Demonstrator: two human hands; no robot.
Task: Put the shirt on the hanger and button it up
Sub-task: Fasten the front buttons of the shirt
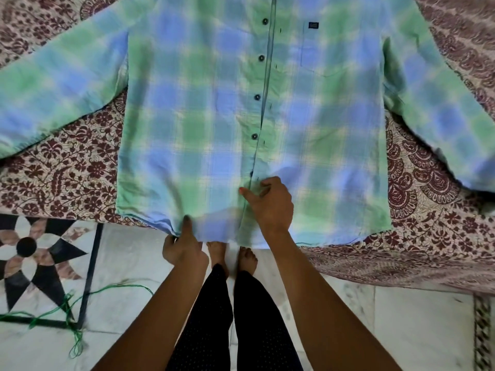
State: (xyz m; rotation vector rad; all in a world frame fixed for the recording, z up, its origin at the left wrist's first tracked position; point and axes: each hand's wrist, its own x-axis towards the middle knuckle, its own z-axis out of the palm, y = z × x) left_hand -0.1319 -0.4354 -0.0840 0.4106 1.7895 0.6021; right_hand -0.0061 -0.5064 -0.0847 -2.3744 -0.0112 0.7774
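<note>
A green and blue checked shirt [203, 108] lies flat, front up, on a bed, sleeves spread out to both sides. Its front is unbuttoned: several dark buttons [257, 97] run down the left side of the placket beside open buttonholes. My left hand [182, 247] pinches the hem at the bed's near edge, thumb on top. My right hand [269, 203] rests on the placket near the bottom, fingers gripping the fabric edge just below the lowest visible button. No hanger is in view.
The bed is covered with a maroon floral bedsheet [67, 180] that hangs over the near edge. Below it is a tiled floor [128, 258] with a black star pattern at left and a loose green thread [67, 309]. My bare feet [231, 257] stand by the bed.
</note>
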